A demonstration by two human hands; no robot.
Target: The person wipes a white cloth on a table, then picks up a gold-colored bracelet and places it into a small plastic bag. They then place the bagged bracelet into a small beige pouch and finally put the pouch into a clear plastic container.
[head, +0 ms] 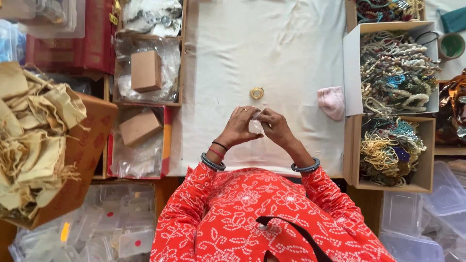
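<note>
Small clear pouch (pixel 255 125) — a bit of transparent plastic — is held between both hands just above the near edge of the bench, at about the middle of its width. It is pinched by the left hand (pixel 239 127) from one side, fingers curled around it, and by the right hand (pixel 274 127) from the other, thumb and fingertips closed on its upper edge; what lies inside cannot be made out. Dark bangles are worn on both wrists, and red and black threads on the left one.

The bench is covered by a white cloth (pixel 272 53). A little farther in, just beyond the hands, a small gold ring-shaped piece (pixel 257 92) lies on the cloth by itself. Near the right edge, at about the same depth, a pink cloth pouch (pixel 332 102) is seen resting beside a cardboard box.

Along the right edge, open boxes of beaded jewellery (pixel 395 77) are ranged from near to far — strands of cream, gold, green and blue heaped together. Along the left edge, trays hold small brown cardboard boxes (pixel 145 71) lying on clear plastic bags. Well off to the left, a carton full of beige drawstring bags (pixel 34 131) is placed.
</note>
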